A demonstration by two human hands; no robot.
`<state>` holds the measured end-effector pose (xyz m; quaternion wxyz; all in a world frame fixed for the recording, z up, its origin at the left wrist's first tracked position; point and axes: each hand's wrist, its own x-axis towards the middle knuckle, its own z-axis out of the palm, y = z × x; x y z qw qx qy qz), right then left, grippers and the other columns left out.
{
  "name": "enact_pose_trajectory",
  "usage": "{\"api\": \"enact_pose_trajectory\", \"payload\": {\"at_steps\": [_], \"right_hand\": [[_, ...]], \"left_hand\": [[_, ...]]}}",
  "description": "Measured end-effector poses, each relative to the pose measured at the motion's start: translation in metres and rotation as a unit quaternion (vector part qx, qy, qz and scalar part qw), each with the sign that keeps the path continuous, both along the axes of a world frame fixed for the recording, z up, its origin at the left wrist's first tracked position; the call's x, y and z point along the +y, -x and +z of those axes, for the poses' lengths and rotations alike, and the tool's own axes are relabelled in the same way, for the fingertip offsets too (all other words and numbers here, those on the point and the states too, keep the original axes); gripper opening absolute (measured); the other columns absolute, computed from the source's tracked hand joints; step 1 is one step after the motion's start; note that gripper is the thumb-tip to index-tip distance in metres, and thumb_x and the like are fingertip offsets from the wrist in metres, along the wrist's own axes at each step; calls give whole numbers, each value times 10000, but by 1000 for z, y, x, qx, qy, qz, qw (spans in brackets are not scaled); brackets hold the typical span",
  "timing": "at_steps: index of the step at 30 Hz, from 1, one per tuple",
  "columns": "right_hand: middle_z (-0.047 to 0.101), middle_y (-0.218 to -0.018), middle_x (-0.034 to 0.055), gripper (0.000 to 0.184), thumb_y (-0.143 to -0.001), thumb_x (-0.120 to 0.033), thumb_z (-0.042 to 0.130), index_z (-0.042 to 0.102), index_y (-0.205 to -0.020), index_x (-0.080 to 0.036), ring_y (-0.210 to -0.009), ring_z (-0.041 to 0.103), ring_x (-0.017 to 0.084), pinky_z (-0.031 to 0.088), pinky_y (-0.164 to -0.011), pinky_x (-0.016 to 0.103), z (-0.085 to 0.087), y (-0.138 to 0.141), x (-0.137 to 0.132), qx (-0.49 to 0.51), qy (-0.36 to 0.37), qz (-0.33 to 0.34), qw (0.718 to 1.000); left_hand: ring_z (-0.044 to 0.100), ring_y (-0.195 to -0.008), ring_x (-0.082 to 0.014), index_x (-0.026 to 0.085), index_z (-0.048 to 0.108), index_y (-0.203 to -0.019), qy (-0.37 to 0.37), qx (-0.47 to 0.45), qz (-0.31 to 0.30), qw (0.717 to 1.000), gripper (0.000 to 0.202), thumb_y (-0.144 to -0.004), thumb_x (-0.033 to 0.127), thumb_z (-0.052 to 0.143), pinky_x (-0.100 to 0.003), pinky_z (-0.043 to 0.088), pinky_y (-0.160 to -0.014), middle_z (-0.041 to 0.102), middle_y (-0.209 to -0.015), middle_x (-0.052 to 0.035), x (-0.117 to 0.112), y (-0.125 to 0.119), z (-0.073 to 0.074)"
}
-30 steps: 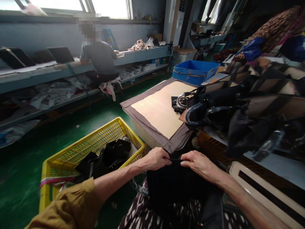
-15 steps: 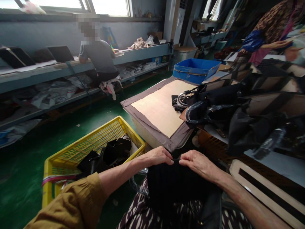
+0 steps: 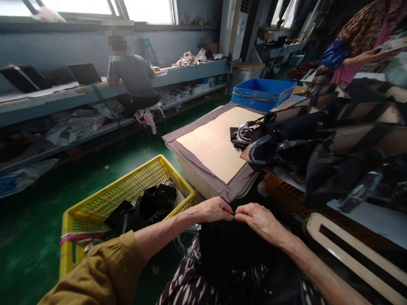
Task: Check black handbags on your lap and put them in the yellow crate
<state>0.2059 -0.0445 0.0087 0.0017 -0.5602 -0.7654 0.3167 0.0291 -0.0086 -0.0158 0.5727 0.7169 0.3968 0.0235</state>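
A black bag [image 3: 235,245] rests on my lap over patterned cloth, its upper edge raised between my hands. My left hand [image 3: 216,209] pinches that edge from the left. Right beside it, my right hand [image 3: 254,216] pinches the same edge, the fingertips of both hands almost touching. A plastic-wrapped handle [image 3: 186,250] sticks out at the bag's left side. The bag's lower part is dark and hard to make out.
On the green floor at left stands a yellow basket [image 3: 127,182] of black pieces. A cloth-covered bin topped by a pale board [image 3: 216,144] is ahead. Black bags [image 3: 330,169] crowd the right. Beyond are a blue tub [image 3: 263,93] and two people [image 3: 130,78], [image 3: 359,46].
My hands have come closer together along the bag's edge, narrowing the gap between the fingertips. The person at right has shifted their hands, now with a pale sheet in them.
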Motion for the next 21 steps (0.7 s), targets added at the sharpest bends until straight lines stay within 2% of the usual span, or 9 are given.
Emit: {"api": "enact_pose_trajectory", "payload": {"at_steps": [5,8,11,17,21], "right_hand": [[560,-590,-26,288,-808,-338,431,550,-584,-201,-627,528,129,295,-584,238,-5,-3,-1,-11,1,-17,1000],[566,-597,-22,293,-806,-347,428,532,-576,-200,-634,530,133,290,-586,241,-4,-3,-1,-5,14,-19,1000],[573,-605,-18,303,-806,-354,423,515,-563,-198,-645,532,137,288,-588,243,-2,-2,-1,-4,20,-22,1000],[572,-605,-22,302,-811,-361,423,520,-572,-204,-651,535,138,291,-598,243,-5,-3,-2,1,18,-23,1000],[575,-605,-20,303,-811,-359,426,523,-569,-204,-646,531,138,286,-592,244,-7,-3,-3,-8,16,-22,1000]], "left_hand": [[422,-584,-92,147,658,-856,67,-27,50,996,318,-749,403,504,-200,307,-530,542,-676,23,5,20,-5],[445,-607,-104,140,663,-851,68,-17,73,995,389,-757,473,485,-202,321,-539,568,-703,5,3,34,-2],[416,-564,-100,128,667,-815,56,11,82,995,422,-743,508,498,-208,298,-508,537,-643,13,-2,41,-3],[414,-573,-100,132,675,-778,22,22,103,994,304,-687,407,585,-203,300,-509,510,-611,21,-13,36,-19],[419,-568,-97,120,669,-765,9,-1,116,993,250,-688,338,573,-202,297,-495,503,-615,23,-16,34,-22]]}}
